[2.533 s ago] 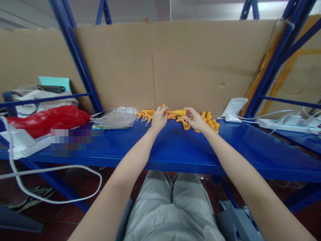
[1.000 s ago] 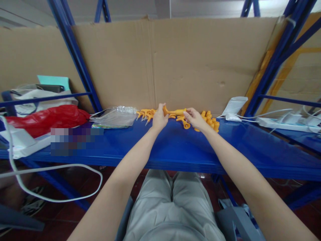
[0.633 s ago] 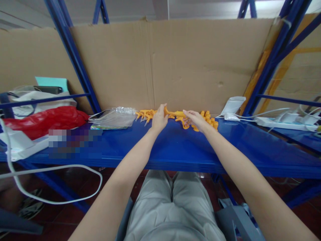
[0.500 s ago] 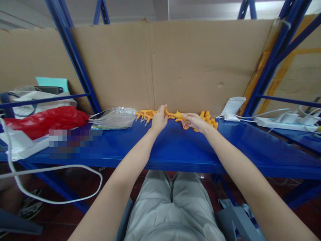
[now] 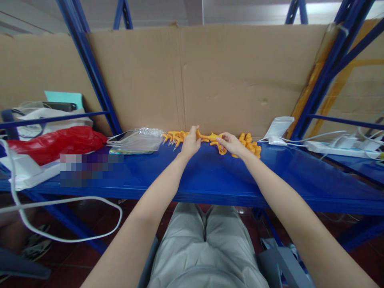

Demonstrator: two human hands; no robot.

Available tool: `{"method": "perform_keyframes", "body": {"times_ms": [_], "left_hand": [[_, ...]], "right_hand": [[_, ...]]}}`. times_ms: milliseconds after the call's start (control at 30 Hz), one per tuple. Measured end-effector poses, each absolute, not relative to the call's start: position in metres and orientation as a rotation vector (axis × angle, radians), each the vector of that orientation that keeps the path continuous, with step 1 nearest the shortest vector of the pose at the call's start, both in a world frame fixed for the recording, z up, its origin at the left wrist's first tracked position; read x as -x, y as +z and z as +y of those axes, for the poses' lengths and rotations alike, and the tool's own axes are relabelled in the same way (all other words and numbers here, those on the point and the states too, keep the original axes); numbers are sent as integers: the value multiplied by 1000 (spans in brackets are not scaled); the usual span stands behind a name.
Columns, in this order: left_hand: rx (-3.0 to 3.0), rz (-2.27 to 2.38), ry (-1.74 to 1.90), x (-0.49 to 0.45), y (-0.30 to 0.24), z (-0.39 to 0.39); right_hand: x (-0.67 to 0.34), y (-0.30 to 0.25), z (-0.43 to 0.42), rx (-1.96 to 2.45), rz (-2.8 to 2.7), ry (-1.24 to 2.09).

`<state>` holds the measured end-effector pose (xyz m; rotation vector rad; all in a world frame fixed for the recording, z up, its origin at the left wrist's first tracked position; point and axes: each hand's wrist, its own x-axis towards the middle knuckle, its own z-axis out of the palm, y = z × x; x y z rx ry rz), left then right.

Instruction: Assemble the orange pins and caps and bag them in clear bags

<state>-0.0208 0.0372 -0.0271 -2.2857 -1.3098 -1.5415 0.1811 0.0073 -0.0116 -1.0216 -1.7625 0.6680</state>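
On the blue shelf top, my left hand [image 5: 191, 144] is closed around part of an orange plastic piece; its fingers hide most of what they grip. Just to the right, my right hand [image 5: 232, 145] pinches the end of an orange plastic piece [image 5: 214, 137] that spans the gap between both hands. Whether this is one piece or two joined, I cannot tell. Several orange branching pieces with thin silver chains [image 5: 172, 138] lie left of my left hand. Rounded orange pieces [image 5: 248, 140] sit in a cluster behind and right of my right hand. A small orange ring-shaped part [image 5: 222, 151] rests below my right fingers.
A cardboard panel [image 5: 222, 80] stands upright behind the shelf [image 5: 210, 176]. Clear plastic bags [image 5: 139, 142] and a red bag [image 5: 60, 144] lie to the left. At right are a white packet [image 5: 279, 129] and a white power strip [image 5: 336, 147]. A white cable [image 5: 75, 241] hangs at the front left.
My right hand has shifted slightly left, its fingers changing position on the orange piece. My left hand keeps its grip in nearly the same place.
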Motion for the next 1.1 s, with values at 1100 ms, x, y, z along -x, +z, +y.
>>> {"method": "perform_keyframes", "body": {"times_ms": [1100], "left_hand": [[2449,-1453,-1218,13,-26,22]], "right_hand": [[-185,-16,4,1341,-2224,19]]}}
